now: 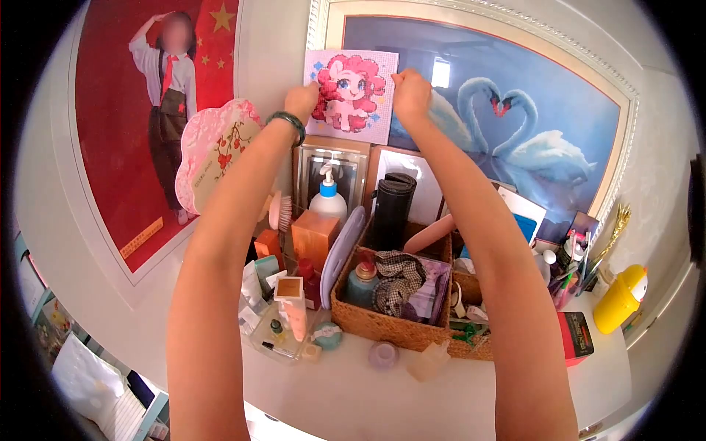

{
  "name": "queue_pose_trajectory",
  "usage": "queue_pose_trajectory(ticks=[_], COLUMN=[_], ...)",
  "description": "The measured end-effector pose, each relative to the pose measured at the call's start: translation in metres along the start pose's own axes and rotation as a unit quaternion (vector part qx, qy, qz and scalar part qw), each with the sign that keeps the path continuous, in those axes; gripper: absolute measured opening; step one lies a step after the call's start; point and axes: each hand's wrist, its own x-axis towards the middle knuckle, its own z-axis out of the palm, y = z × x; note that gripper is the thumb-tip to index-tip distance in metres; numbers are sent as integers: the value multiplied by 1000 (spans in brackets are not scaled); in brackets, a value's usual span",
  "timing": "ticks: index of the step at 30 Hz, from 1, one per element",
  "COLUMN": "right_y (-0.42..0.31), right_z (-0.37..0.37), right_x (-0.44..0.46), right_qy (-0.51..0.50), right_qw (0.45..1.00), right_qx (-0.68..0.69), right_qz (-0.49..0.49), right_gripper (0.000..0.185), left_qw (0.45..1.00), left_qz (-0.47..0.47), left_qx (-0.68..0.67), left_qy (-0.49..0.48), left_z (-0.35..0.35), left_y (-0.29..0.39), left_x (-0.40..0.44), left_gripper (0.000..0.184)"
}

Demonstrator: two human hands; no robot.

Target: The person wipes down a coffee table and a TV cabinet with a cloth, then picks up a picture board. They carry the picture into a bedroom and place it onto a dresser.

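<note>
A square pony picture [351, 95], pink-maned on a pale lilac ground with a mosaic-like surface, is held up against the wall side. My left hand [303, 101], with a dark bangle on its wrist, grips its left edge. On the opposite edge, my right hand [410, 94] has its fingers closed near the upper corner. Just below the picture stand a framed panel [298, 173] and a white pump bottle [328, 198] with a blue collar. Behind my right hand hangs a large framed swan picture [471, 44].
A wicker basket [393, 331] holds a black cylindrical case [392, 209], a checked scrunchie [397, 283] and a bottle. Cosmetics crowd the white tabletop [331, 389] at left. A yellow container [620, 300] stands at right. A pink scalloped fan-shaped board [213, 158] leans near my left forearm.
</note>
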Motion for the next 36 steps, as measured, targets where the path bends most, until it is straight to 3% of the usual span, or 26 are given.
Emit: queue_pose_trajectory(ticks=[3,6,8,11,14,19,25,30,36], right_y=[9,11,13,13,10,4,16,14,18], right_z=[-4,-9,-6,-1,-1,5,4,-10,-21], right_x=[-3,-7,-9,-12,-14,-5,-12,-22,-21], right_qy=[-19,-46,-63,-86,-76,-96,-104,-94,-103], right_qw=[997,998,997,995,997,994,992,994,992], right_qx=[-56,-41,-45,-48,-11,46,65,44,10], right_qz=[-53,-22,-18,-4,-2,32,10,-17,-70], right_gripper=[28,29,29,30,29,25,24,27,29], left_qw=[993,986,980,980,984,980,990,977,971], left_qz=[56,72,127,133,130,120,114,159,141], left_qx=[102,151,145,150,112,161,75,135,182], left_qy=[-3,-11,50,10,50,17,-19,51,57], left_z=[-4,-4,1,2,6,-15,-8,-1,-11], left_y=[2,11,2,-2,-2,5,-9,0,19], left_x=[-7,-26,-24,-16,-17,-13,1,-22,-53], left_gripper=[57,58,58,57,57,56,58,61,57])
